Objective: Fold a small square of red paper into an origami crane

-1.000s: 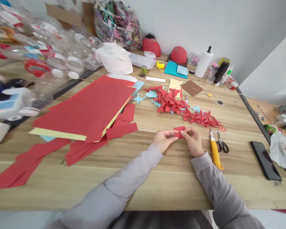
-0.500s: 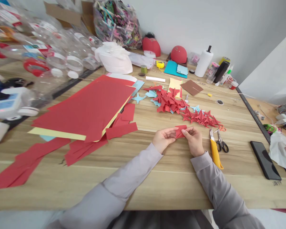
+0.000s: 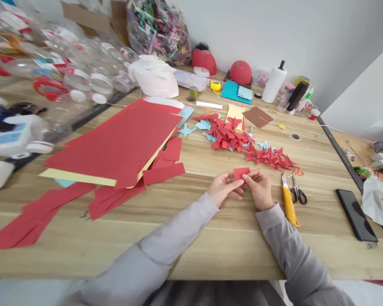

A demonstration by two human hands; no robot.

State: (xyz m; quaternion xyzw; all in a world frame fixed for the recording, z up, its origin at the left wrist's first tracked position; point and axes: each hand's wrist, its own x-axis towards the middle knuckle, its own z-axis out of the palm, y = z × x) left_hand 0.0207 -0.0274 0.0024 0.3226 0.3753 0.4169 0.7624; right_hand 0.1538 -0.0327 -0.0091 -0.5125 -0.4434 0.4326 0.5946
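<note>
A small red paper piece [image 3: 241, 173] is held above the wooden table between both hands. My left hand [image 3: 225, 187] pinches its left side, thumb in front and the other fingers behind and below. My right hand [image 3: 258, 187] grips its right side, the thumb pressed on its front. Beyond the hands are a pile of folded red paper shapes [image 3: 228, 135] and a row of red paper stars [image 3: 271, 157]. To the left, large red sheets [image 3: 121, 140] lie over yellow and blue ones, with red strips [image 3: 164, 173] beside them.
A yellow-handled cutter [image 3: 289, 204], small scissors [image 3: 295, 191] and a black phone [image 3: 355, 214] are on the right. Plastic bottles [image 3: 76, 78] crowd the back left. A brown paper square [image 3: 258, 116], a white roll [image 3: 274, 83] and a yellow tape measure [image 3: 215, 86] stand farther back.
My left thumb has moved right onto the front of the red piece, and its other fingers now show below. The piece looks flatter and more squarely turned to view.
</note>
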